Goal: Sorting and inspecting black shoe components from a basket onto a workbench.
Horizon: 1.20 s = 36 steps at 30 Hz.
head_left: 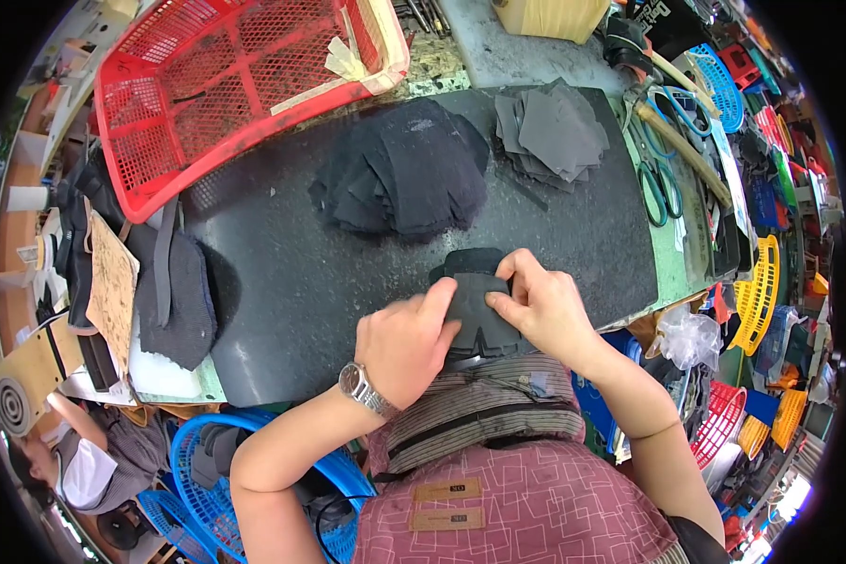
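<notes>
Close to the table's front edge, a dark grey cut piece of sheet material with notches in its near end lies over a black piece. My left hand, with a metal-band watch on the wrist, pinches the left edge of the grey piece. On its far right corner, my right hand grips with thumb and bent forefinger. Beyond my hands is a heap of black fabric-like pieces. To its right sits a smaller stack of grey cut pieces.
A black mat covers the tabletop. At the far left stands a red plastic basket. Green-handled scissors and a wooden-handled hammer lie at the right. Blue baskets stand below left, near another person.
</notes>
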Tool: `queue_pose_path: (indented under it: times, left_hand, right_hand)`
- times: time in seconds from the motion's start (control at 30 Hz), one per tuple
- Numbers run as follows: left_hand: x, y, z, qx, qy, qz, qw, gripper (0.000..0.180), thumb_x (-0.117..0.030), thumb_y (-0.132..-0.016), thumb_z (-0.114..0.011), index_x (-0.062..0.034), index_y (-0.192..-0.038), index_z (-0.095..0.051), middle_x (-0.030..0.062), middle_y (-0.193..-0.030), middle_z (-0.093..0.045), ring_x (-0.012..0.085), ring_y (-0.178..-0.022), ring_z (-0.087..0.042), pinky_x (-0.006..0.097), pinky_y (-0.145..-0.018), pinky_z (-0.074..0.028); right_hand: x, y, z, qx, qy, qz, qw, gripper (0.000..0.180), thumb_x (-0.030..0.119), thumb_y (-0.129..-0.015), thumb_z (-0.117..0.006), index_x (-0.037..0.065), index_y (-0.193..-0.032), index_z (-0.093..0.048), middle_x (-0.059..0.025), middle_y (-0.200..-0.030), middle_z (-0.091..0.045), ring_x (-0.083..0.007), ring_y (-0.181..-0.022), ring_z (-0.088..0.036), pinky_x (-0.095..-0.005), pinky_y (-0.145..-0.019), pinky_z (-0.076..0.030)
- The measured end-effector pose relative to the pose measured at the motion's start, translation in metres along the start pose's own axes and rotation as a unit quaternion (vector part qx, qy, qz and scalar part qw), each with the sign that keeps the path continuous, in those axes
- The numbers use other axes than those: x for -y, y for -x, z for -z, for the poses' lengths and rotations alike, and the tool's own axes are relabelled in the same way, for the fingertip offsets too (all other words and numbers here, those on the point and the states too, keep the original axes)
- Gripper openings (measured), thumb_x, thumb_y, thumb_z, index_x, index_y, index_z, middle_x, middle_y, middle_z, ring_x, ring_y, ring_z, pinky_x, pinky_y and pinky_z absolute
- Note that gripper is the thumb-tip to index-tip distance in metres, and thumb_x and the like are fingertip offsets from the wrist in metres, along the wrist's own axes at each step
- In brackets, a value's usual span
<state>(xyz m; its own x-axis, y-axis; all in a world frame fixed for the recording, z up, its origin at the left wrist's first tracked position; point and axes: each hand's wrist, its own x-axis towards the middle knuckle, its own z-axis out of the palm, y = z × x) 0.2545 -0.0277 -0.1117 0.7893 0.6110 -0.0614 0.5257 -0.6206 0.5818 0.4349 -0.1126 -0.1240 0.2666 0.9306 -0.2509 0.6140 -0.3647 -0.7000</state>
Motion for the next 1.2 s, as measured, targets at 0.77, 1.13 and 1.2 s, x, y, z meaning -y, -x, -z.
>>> queue_pose_path:
  times: [0.77, 1.13, 1.2]
  left_hand:
    - [0.007, -0.05, 0.06, -0.383, 0.202, -0.059, 0.9, 0.008, -0.003, -0.08, -0.064, -0.0003, -0.088, -0.065, 0.0087, -0.084, -0.064, 0.0179, -0.075, -0.061, 0.029, -0.07, -0.05]
    - [-0.028, -0.028, 0.011, -0.088, 0.176, -0.185, 0.963, 0.041, -0.012, -0.072, -0.075, -0.0017, -0.11, -0.06, 0.0119, -0.099, -0.064, 0.0274, -0.091, -0.062, 0.035, -0.08, -0.051]
    - [-0.033, -0.047, 0.006, -0.022, 0.282, -0.059, 0.957, 0.042, -0.011, -0.079, -0.07, -0.0016, -0.117, -0.056, 0.0124, -0.109, -0.06, 0.0229, -0.096, -0.06, 0.031, -0.082, -0.05]
  right_hand:
    - [0.026, -0.077, 0.016, -0.093, 0.044, 0.383, 0.918, 0.033, 0.01, -0.074, -0.07, 0.002, -0.105, -0.061, -0.0135, -0.112, -0.061, -0.0296, -0.103, -0.058, -0.0385, -0.091, -0.046]
    - [-0.025, -0.172, 0.161, 0.155, 0.327, 0.146, 0.921, 0.064, 0.038, -0.072, -0.073, 0.007, -0.124, -0.053, -0.0161, -0.123, -0.057, -0.0327, -0.115, -0.053, -0.0414, -0.094, -0.044]
    - [-0.03, -0.157, 0.163, 0.122, 0.317, 0.073, 0.938, 0.064, 0.042, -0.072, -0.074, 0.005, -0.12, -0.055, -0.0164, -0.113, -0.061, -0.0328, -0.107, -0.057, -0.0408, -0.089, -0.047]
